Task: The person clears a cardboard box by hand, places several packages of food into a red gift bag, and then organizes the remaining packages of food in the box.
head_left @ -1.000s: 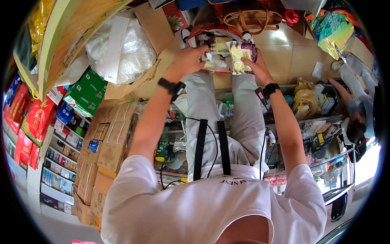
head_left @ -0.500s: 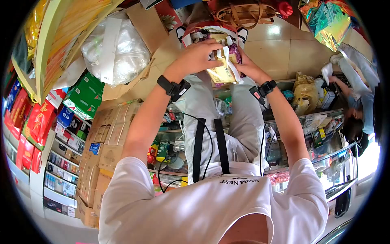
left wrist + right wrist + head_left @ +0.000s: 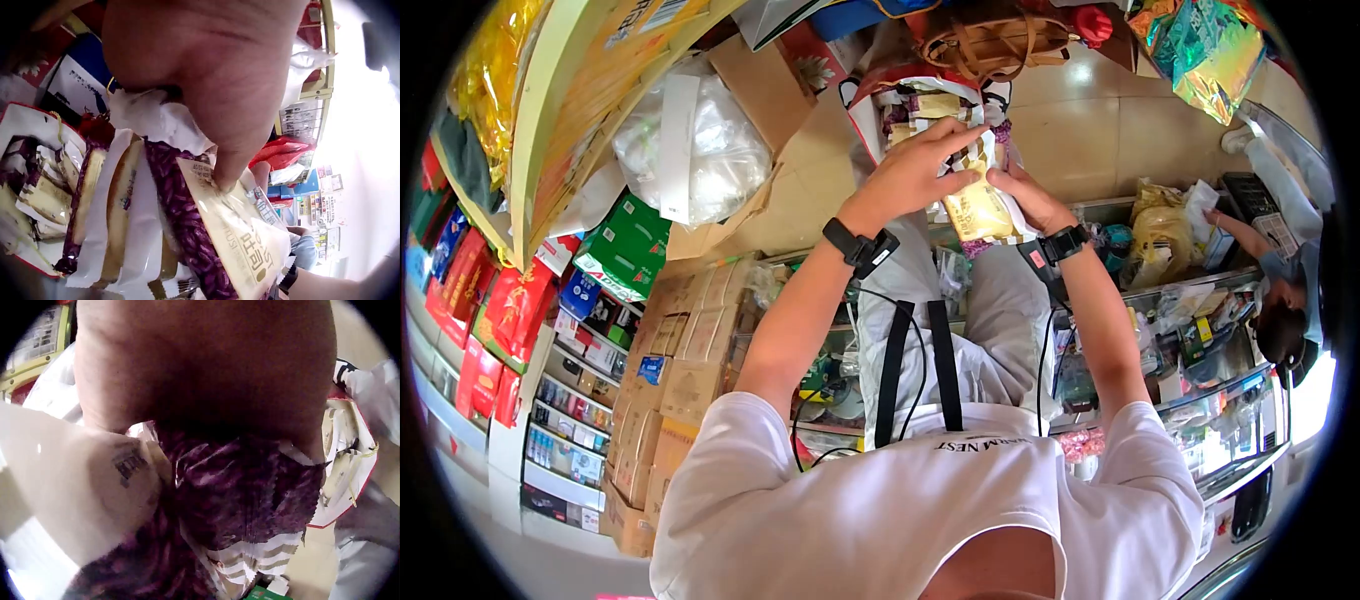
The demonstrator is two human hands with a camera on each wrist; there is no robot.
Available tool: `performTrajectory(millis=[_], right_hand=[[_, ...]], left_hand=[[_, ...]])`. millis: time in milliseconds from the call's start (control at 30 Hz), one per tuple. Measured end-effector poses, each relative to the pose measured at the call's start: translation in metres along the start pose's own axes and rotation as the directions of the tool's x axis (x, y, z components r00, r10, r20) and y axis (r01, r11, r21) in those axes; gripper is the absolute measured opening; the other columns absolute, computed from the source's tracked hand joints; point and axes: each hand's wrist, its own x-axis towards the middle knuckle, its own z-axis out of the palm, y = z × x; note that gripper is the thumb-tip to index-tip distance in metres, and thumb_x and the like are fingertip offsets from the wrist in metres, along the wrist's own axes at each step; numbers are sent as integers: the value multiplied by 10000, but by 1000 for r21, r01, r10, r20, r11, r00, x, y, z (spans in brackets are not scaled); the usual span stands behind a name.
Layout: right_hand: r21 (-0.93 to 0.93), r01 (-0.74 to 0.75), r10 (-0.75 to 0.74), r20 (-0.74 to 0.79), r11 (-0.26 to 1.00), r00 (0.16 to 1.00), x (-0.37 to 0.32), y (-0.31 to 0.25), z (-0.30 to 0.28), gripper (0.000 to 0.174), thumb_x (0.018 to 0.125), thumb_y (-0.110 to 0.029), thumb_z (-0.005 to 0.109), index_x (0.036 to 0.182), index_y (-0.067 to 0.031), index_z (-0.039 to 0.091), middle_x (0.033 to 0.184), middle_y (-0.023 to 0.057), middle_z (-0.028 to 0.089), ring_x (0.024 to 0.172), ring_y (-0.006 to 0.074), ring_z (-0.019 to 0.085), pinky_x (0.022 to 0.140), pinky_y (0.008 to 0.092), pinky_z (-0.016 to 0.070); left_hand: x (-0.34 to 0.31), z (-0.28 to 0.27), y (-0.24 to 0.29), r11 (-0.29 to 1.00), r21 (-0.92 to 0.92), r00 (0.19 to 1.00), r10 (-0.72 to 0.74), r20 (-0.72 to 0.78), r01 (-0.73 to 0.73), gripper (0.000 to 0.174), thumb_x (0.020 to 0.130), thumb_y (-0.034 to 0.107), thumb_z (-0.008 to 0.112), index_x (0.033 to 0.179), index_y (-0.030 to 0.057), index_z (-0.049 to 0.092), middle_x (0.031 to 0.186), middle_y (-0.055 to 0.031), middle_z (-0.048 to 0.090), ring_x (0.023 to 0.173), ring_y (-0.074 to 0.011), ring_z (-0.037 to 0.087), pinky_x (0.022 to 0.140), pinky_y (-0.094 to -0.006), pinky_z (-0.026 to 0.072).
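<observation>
Fingers of the left hand [image 3: 912, 172] grasp the upper part of a cream-and-purple plastic toast packet [image 3: 982, 212], the thumb lying on its printed face and the index finger stretched across above it. Those of the right hand [image 3: 1032, 200] grip it at its right side, thumb on the front, so it slants between both hands with its lower end jutting free above the pale grey trousers [image 3: 1015, 290]. Behind it, the left wrist view shows more wrapped slices [image 3: 119, 219] standing closely side by side. Further out, from the left, come a green cardboard box [image 3: 622, 245], a clear plastic bag [image 3: 735, 150] inside an open brown cardboard carton [image 3: 765, 80], then a red-and-white paper bag [image 3: 36, 127], open just beyond the left hand, with cream-and-purple packets [image 3: 940, 105] inside. A tan leather handbag [image 3: 990, 45] sits near that bag's far end; to its right stretches beige tiled floor [image 3: 1070, 140], then a crumpled yellow plastic bag [image 3: 1157, 235] and a shiny iridescent foil bag [image 3: 1205, 60].
</observation>
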Motion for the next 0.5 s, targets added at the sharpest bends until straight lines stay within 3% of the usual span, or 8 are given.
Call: performTrajectory(millis=[33,167,267,333,367,433,467,500], right_hand=[[-12,41,-41,10,999,999,-4,-13,10,872,927,-296,714,1572,-46,182,1448,133,468,1297,215,513,1073,353,444],[-123,61,-60,14,991,998,-4,-32,16,898,912,-299,727,1575,-43,178,1468,135,443,1312,220,489,1082,351,425],[-284,119,-132,-28,952,991,11,-23,-3,914,897,-279,727,1578,-34,169,1468,126,444,1316,215,472,1095,344,400],[-238,83,-94,-37,968,995,17,-18,-11,941,879,-286,722,1588,-44,152,1468,128,446,1332,225,449,1119,341,365],[-239,85,-96,-36,967,995,19,-12,-18,941,879,-286,722,1588,-44,152,1468,128,446,1332,225,449,1119,341,365],[-288,78,-95,-48,954,994,23,-2,-31,945,867,-309,722,1593,-60,169,1466,130,449,1340,233,442,1127,336,354],[-302,78,-99,-53,950,994,20,-5,-33,945,867,-309,722,1593,-60,169,1466,130,449,1340,233,442,1127,336,354],[-337,86,-121,-82,938,989,16,-7,-34,937,866,-311,721,1591,-59,184,1469,134,446,1341,239,443,1124,337,359]], left_hand=[[0,1,-1,1000,-25,1000,-2,10,2,625,862,195,743,1444,112,531,1199,-97,588,1081,-282,606,929,-348,482],[6,3,-5,993,-78,995,85,-54,-89,587,864,137,736,1419,102,551,1150,-75,576,981,-212,594,899,-320,480],[11,14,-17,976,-218,983,-23,-181,-17,438,897,104,709,1322,83,608,1102,-42,551,836,-130,542,802,-285,478],[14,32,-34,865,-501,951,-178,-254,28,282,940,78,662,1221,69,633,1034,-18,541,744,-89,491,694,-253,451],[15,34,-39,866,-499,951,-177,-255,27,282,940,78,662,1221,69,633,1034,-18,541,744,-89,491,694,-253,451],[19,40,-51,722,-691,882,-350,-317,38,200,980,105,608,1169,50,641,959,-11,571,723,-100,513,641,-245,437],[22,44,-68,718,-695,883,-342,-322,25,200,980,105,608,1169,50,641,959,-11,571,723,-100,513,641,-245,437],[24,40,-88,577,-813,875,-431,-220,80,200,989,124,587,1163,45,646,928,-9,599,774,-97,547,664,-231,441]])
